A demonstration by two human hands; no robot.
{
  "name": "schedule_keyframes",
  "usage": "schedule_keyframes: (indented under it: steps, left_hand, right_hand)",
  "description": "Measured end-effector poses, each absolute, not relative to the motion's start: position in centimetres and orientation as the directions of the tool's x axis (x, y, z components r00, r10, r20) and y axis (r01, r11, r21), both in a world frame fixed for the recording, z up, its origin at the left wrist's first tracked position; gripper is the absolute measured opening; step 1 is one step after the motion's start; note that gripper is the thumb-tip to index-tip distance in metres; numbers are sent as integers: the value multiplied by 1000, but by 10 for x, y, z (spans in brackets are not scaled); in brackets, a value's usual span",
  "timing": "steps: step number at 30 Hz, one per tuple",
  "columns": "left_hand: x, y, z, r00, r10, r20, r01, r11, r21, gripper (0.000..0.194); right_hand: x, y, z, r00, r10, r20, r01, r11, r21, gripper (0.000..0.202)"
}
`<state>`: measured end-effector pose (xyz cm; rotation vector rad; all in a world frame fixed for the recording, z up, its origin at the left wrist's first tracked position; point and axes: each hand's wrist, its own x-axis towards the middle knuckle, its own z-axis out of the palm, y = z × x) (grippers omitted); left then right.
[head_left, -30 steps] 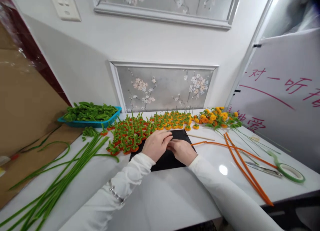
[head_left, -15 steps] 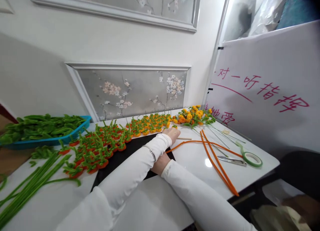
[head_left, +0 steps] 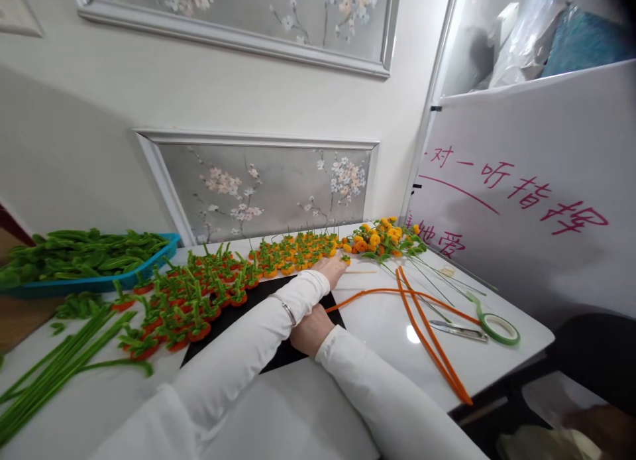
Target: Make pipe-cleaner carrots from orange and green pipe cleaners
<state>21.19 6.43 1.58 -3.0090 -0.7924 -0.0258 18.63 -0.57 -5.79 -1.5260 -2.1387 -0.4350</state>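
Note:
My left hand (head_left: 332, 269) reaches across the table, over my right wrist side, with its fingertips beside a small yellow flower (head_left: 346, 260). Its fingers are mostly turned away, and whether they grip the flower is hidden. Below it, my right hand (head_left: 312, 330) is closed over a black mat (head_left: 223, 331). A long orange pipe cleaner (head_left: 370, 291) runs out from it to the right; the held end is covered by the hand and the left sleeve. Beyond the hands stand rows of yellow flower pieces (head_left: 298, 251) with green tops.
Orange flower pieces (head_left: 191, 301), green pipe cleaners (head_left: 64, 360) and a blue tray (head_left: 144, 268) of green leaves lie left. To the right are bunched yellow flowers (head_left: 380, 236), two crossing orange pipe cleaners (head_left: 430, 341), metal scissors or tweezers (head_left: 460, 329) and green tape (head_left: 514, 337).
My left hand has shifted left, its fingertips now against or beside the small yellow flower. My right hand has moved slightly left. The whole view has tilted up a little.

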Motion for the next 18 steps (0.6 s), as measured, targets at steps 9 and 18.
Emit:
schedule_keyframes:
  steps: [9, 18]
  left_hand:
    - [55, 33, 40, 678, 701, 222, 422, -618, 663, 32]
    - [2, 20, 8, 638, 766, -78, 394, -237, 888, 49]
  right_hand:
    - [184, -27, -26, -322, 840, 437, 904, 411, -123, 35]
    - [180, -44, -3, -363, 507, 782, 788, 615, -34, 28]
